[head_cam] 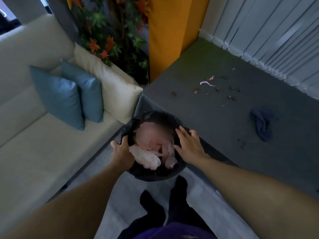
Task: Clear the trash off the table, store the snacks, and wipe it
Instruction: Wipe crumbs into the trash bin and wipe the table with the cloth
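Two hands are at the bin [155, 175], just beside the table's [189, 109] left edge. The left hand [121, 155] grips its rim; the right hand [188, 144] rests there, fingers straight. Trash-clearing seems the step in hand. Next, the scraps [207, 83] far right need sweeping in. The cloth [262, 124] lies untouched, and a sofa [43, 135] crowds the left.

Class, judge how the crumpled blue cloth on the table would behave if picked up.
The cloth lies in soft crumpled folds, so it is probably floppy and would drape. It looks thin, so likely light. Slumped on the table, it should not roll or tip.
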The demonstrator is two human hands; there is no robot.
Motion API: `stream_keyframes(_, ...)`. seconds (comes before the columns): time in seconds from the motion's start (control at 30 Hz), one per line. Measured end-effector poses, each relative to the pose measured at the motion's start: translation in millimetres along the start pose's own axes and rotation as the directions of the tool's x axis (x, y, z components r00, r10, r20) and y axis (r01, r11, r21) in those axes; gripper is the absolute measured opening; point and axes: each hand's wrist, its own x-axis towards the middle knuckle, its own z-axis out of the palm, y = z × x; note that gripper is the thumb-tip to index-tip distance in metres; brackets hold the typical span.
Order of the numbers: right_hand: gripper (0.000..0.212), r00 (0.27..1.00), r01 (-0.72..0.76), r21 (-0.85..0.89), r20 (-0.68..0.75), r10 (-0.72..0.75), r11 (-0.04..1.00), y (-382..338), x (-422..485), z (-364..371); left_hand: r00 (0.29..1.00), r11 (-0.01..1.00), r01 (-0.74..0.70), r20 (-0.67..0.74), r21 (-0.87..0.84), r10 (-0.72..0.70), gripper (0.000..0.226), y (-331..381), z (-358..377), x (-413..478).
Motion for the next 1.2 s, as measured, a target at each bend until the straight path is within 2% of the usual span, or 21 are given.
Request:
stream_keyframes(0.43,0.062,0.983,-0.108,0.168,-0.126,0.13,0.98,37.5,0.1,-21.0,0.994,0.998,0.042,0.103,0.047,-0.047,0.069,8.4,10.3,9.4)
stream_keyframes(0.77,0.068,0.975,-0.132,0.18,-0.152,0.16,0.975,66.9,2.2,-25.5,0.986,0.985,0.08,0.136,0.153,-0.101,0.068,13.1,20.0,-1.1)
stream_keyframes(0.9,0.069,0.971,-0.143,0.194,-0.16,0.176,0.971,78.5,4.3,-29.4,0.983,0.99,0.129,0.123,0.059,-0.135,0.069,22.6,30.3,2.2)
stream_keyframes(1.07,0.07,0.962,-0.178,0.21,-0.169,0.215,0.961,99.3,4.1,-33.7,0.99,0.987,0.114,0.092,-0.111,-0.104,0.067,48.3,40.2,13.6)
stream_keyframes(1.2,0.069,0.947,-0.201,0.223,-0.205,0.247,0.954,119.6,3.3,-38.2,0.99,0.984,0.117,0.092,-0.135,-0.105,0.071,75.7,50.0,17.3)
